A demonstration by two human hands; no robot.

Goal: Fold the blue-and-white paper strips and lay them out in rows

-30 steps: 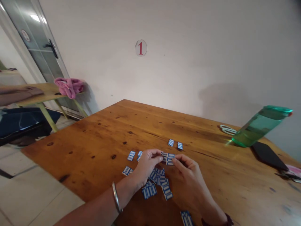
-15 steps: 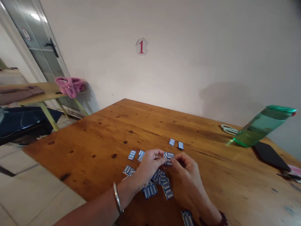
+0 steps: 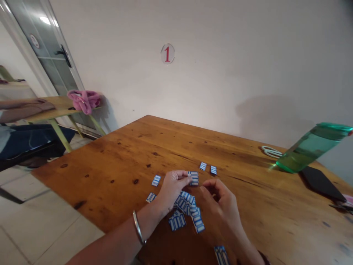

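My left hand (image 3: 171, 187), with a silver bangle on its wrist, pinches a small white card with blue-edged bars (image 3: 194, 178) between thumb and fingers. Just right of that card is my right hand (image 3: 220, 198). Its fingers are bent, with a gap between thumb and forefinger and nothing visible in them. Below the hands lies a loose, overlapping pile of similar cards (image 3: 187, 202), partly covered by my left hand. Two single cards (image 3: 203, 166) lie beyond the hands, and another card (image 3: 156, 180) is to the left. One more card (image 3: 221, 254) lies near the bottom edge.
A green bottle (image 3: 311, 149) leans at the right of the wooden table (image 3: 110, 162), above a dark flat object (image 3: 321, 184). A white coiled cable (image 3: 271, 151) lies behind. To the left, a person's arms (image 3: 27, 106) rest on another table near a pink cloth (image 3: 85, 100).
My right hand has let go of the card and moved slightly away from it. The left hand keeps the card, now a little farther forward and left. The view has shifted slightly.
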